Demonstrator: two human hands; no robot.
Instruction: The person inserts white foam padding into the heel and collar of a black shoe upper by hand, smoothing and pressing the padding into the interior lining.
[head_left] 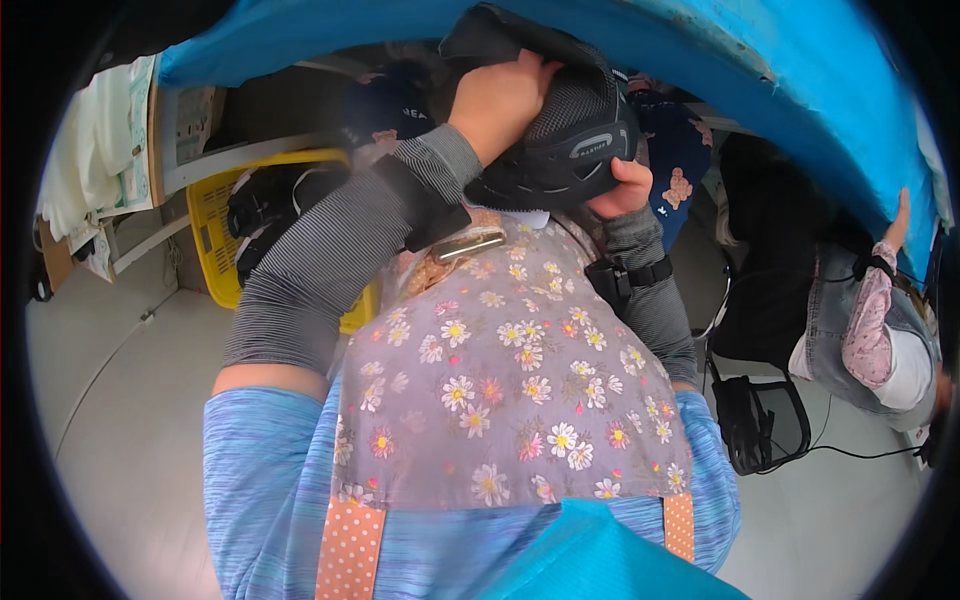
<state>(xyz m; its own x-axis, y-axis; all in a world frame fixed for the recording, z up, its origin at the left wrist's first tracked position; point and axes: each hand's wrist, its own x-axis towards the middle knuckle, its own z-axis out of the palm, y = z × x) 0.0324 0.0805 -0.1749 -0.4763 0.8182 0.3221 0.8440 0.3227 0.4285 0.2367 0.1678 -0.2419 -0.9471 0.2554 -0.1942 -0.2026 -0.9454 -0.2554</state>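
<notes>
Pale grey floor (130, 410), blue-covered table (820, 110) across the top, pale frame (228, 161) at left

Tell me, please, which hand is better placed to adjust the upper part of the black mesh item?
Probably the left hand: it is at the upper part of the black mesh item, while the right hand holds its lower right side.

There's one held mesh item (573, 112), one yellow basket (207, 240)

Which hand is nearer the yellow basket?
Left. The left hand grips the upper part of the black mesh item, to the right of the yellow basket. The right hand is farther right, at the item's lower right side.
</notes>
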